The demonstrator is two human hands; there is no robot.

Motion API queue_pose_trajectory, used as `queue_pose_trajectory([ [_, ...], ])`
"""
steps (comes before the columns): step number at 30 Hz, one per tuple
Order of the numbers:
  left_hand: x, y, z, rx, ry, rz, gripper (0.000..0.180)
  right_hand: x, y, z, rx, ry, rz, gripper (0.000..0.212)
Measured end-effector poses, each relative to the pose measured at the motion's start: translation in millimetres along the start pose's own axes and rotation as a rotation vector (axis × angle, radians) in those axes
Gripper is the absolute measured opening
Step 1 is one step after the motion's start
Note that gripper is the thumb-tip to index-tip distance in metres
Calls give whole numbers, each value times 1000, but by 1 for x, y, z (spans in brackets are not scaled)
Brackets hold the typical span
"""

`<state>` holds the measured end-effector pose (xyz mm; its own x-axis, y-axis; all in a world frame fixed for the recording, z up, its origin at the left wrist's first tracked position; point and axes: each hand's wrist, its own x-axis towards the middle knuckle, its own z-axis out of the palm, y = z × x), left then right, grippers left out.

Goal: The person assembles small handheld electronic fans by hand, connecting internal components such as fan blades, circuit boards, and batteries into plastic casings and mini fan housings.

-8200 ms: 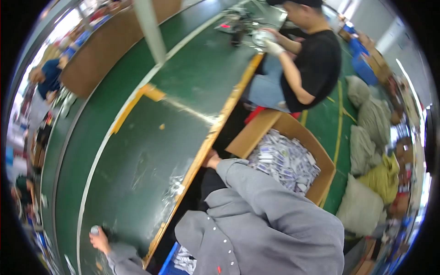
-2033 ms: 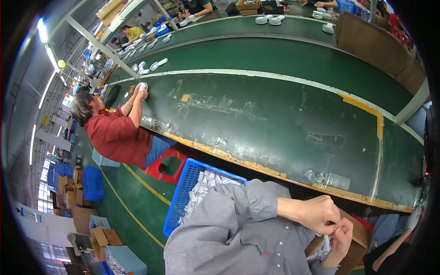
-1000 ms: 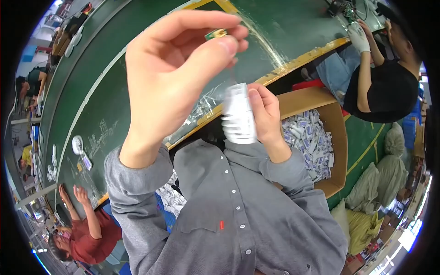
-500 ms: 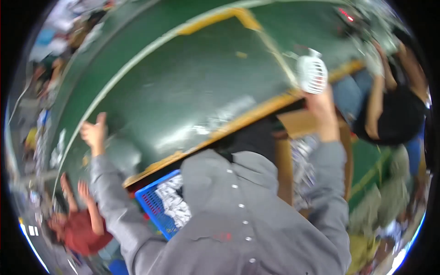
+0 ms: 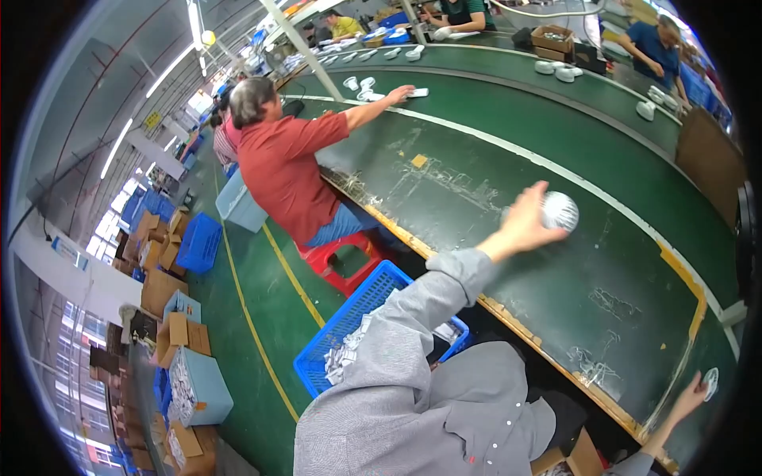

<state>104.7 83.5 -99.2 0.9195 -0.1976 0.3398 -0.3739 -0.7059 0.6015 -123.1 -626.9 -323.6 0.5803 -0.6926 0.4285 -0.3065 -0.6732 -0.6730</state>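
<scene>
My left hand is stretched over the dark green workbench, thumb and fingers closed about a round white slotted fan head. Only the slotted face shows; the palm hides the rest. At the lower right, my right hand grips a second small white fan head, seen nearly edge-on near the bench's end. Both forearms are in grey sleeves. The workbench has a worn wooden front edge and scuff marks.
A green conveyor belt runs beyond the bench's white edge strip. In a red shirt, a co-worker sits at left on a red stool, reaching to white parts. Beside me stand a blue crate of small white packets and an open carton.
The view has swung left and sharpened. My left hand, empty and spread before, now holds a white fan head. My right hand still holds its white fan head.
</scene>
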Motion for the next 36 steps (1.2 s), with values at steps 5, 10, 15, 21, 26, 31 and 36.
queue_pose_trajectory([
  [5, -39, 131, -6, -770, -290, 235, 106, -135, -425, -7, 363, -507, -524, 81],
  [10, -68, 196, -4, -943, -314, 661, 93, -199, -417, 10, 849, -531, -85, 73],
  [15, -84, 194, -43, -1409, -386, 229, 96, -215, -387, -10, 1344, -737, 20, 45],
  [21, -89, 149, 1, -1503, -227, -30, 54, -201, -444, -62, 1722, -962, 213, 42],
  [26, -94, 169, 11, -1445, -459, -61, 60, -212, -443, -59, 1484, -1241, -68, 72],
  [31, -88, 175, -11, -1080, -601, -15, 74, -225, -451, -55, 1251, -1203, -47, 42],
  [36, -99, 158, 26, -599, -114, 570, 78, -225, -439, -62, 1501, -1039, 170, 30],
])
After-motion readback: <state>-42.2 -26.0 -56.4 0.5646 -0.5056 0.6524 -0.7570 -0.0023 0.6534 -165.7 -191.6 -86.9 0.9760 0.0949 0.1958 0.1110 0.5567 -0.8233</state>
